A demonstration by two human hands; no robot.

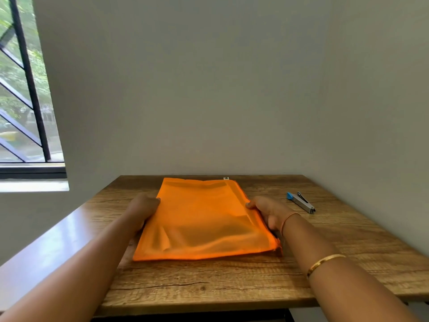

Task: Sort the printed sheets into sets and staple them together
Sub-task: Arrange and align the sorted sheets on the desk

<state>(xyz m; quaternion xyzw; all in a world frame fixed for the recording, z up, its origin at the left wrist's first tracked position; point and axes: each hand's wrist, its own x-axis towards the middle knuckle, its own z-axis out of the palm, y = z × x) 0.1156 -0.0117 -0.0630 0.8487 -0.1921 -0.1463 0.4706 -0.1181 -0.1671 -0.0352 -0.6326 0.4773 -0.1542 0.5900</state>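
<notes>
Stapler (301, 202) right of pouch (202, 219)

A single head-worn camera looks forward and slightly down across the table (232, 282). It faces the wall (209, 89) closely, window (21, 89) at left.

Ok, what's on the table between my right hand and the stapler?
Nothing: the head view shows only bare wooden table between the right hand, which holds the orange pouch by its edge, and the stapler.

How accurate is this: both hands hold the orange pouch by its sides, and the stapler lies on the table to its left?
Not quite: the head view shows the stapler on the table right of the pouch, not left.
</notes>
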